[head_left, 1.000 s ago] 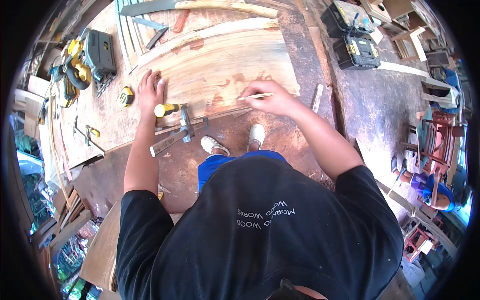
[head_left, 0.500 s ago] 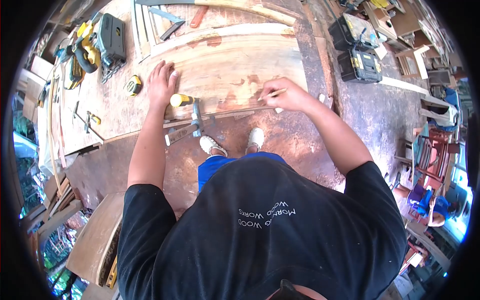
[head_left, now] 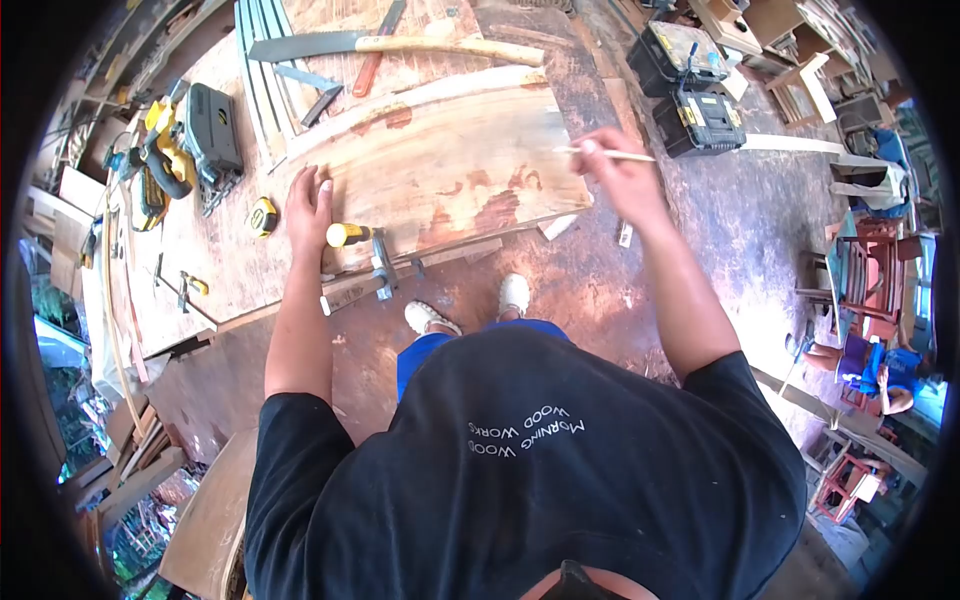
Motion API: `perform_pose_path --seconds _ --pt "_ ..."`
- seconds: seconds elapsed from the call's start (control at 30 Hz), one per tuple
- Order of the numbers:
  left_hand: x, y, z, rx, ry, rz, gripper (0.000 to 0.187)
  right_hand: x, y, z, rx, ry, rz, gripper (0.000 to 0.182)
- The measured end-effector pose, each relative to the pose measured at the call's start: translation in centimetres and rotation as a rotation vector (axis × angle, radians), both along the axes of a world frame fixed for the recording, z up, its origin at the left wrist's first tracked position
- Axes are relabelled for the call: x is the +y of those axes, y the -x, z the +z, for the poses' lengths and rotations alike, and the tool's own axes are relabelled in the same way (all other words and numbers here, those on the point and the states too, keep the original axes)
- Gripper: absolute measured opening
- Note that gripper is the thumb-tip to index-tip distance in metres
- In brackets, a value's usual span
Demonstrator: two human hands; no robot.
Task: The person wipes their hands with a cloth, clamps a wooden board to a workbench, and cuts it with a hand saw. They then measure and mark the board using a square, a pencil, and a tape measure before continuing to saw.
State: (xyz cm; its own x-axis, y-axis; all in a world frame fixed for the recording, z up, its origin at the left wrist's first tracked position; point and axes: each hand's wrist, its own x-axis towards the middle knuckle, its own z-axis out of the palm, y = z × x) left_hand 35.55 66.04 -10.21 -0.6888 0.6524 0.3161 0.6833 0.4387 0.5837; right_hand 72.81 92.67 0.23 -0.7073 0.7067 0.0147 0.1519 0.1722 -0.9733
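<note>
A wide wooden board (head_left: 450, 165) with dark brown stains lies across the workbench in front of me. My left hand (head_left: 308, 208) rests at the board's left end, fingers stretched out and holding nothing. Between the fingers of my right hand (head_left: 622, 180) is a slim pencil (head_left: 632, 156), its tip pointing left near the board's right end. A clamp with a yellow handle (head_left: 345, 235) grips the board's near edge, just right of my left wrist. To the left of that hand sits a yellow and black tape measure (head_left: 263, 217).
Beyond the board lie a dark-bladed tool with a long wooden handle (head_left: 440, 47), a square (head_left: 310, 92) and a red-handled tool (head_left: 370, 68). A yellow and black power tool (head_left: 165, 150) stands at left. Black toolboxes (head_left: 700, 122) are at right. Another person (head_left: 890, 375) sits far right.
My right hand has lifted from the board's near edge and moved right and away from me, with the pencil. My left hand stays at the board's left end. The view has shifted slightly.
</note>
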Motion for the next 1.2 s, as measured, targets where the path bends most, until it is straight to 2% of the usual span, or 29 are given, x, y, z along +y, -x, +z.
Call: perform_pose_path --seconds 0.03,0.1,0.17,0.23,0.3,0.37,0.43,0.47,0.5,0.57,0.63,0.7,0.77,0.8,0.9,0.97,1.03,1.07,1.1,1.13,1.17,1.2 --pt "-0.2 0.6 -0.6 -0.189 -0.147 -0.008 0.037 -0.9 1.1 0.0 -0.050 0.040 0.027 0.028" --pt "-1.0 1.0 -1.6 -0.352 -0.333 0.075 0.035 -2.3 4.0 -2.3 -0.103 0.151 0.119 0.033" --pt "-0.7 -1.8 1.8 -0.334 -0.344 0.027 0.034 -4.8 8.6 -0.4 -0.081 0.086 0.238 0.037" --pt "-0.7 -4.7 6.1 -0.359 -0.461 -0.184 0.034 -8.2 13.7 1.6 0.233 0.040 0.299 0.045" --pt "-1.5 -5.7 9.2 -0.404 -0.454 -0.318 0.037 -9.0 18.6 2.7 0.048 -0.191 0.517 0.049" --pt "-2.9 -5.6 11.5 -0.315 -0.343 -0.401 0.041 -11.5 21.8 3.9 0.005 -0.231 0.597 0.048" --pt "-5.1 -3.9 11.2 -0.550 -0.330 -0.447 0.043 -14.1 25.2 4.9 -0.037 -0.265 0.699 0.047" --pt "-6.0 -3.3 10.7 -0.701 -0.458 -0.421 0.045 -14.8 26.6 5.4 -0.088 -0.313 0.759 0.046" --pt "-7.3 -1.9 10.2 -0.760 -0.474 -0.426 0.046 -15.9 27.9 6.0 -0.138 -0.356 0.814 0.046" --pt "-10.4 -0.1 10.3 -0.807 -0.441 -0.353 0.042 -18.0 30.1 8.2 -0.490 -0.558 0.914 0.047" --pt "-13.5 2.6 9.4 -0.726 -0.357 -0.312 0.036 -18.7 31.2 7.5 -0.363 -0.726 0.932 0.056" --pt "-17.3 6.5 5.9 -0.523 -0.242 -0.162 0.028 -18.9 30.8 10.3 -0.575 -0.646 0.844 0.061" --pt "-21.8 10.9 1.9 -0.227 0.002 0.019 0.026 -17.6 28.9 10.8 -0.474 -0.578 0.619 0.053" --pt "-23.8 12.9 -0.1 -0.158 0.039 0.094 0.024 -16.7 27.3 10.9 -0.432 -0.537 0.514 0.051" --pt "-28.0 18.5 -4.6 -0.016 0.055 0.343 0.022 -14.9 20.2 9.8 -0.367 -0.293 0.129 0.046" --pt "-28.0 19.3 -1.3 -0.199 0.197 0.360 0.029 -15.3 15.4 6.9 -0.304 -0.244 -0.028 0.045" --pt "-27.1 19.1 -2.2 0.297 0.259 0.335 0.041 -16.8 11.0 3.5 -0.071 0.119 -0.228 0.045" --pt "-25.8 18.6 -2.0 0.238 0.113 0.278 0.049 -18.8 9.7 2.1 0.071 0.222 -0.230 0.046" --pt "-24.4 18.7 -2.8 0.179 -0.112 0.093 0.048 -21.0 8.9 1.0 0.221 0.318 -0.227 0.046" --pt "-22.2 16.4 -1.5 0.128 -0.214 -0.024 0.043 -22.8 8.5 -0.2 0.231 0.311 -0.256 0.046" --pt "-19.8 13.5 0.0 -0.119 -0.324 -0.182 0.040 -24.5 8.6 -1.4 0.325 0.241 -0.256 0.043" --pt "-17.3 10.8 1.5 -0.262 -0.319 -0.328 0.039 -25.6 9.2 -2.0 0.418 0.169 -0.253 0.041"
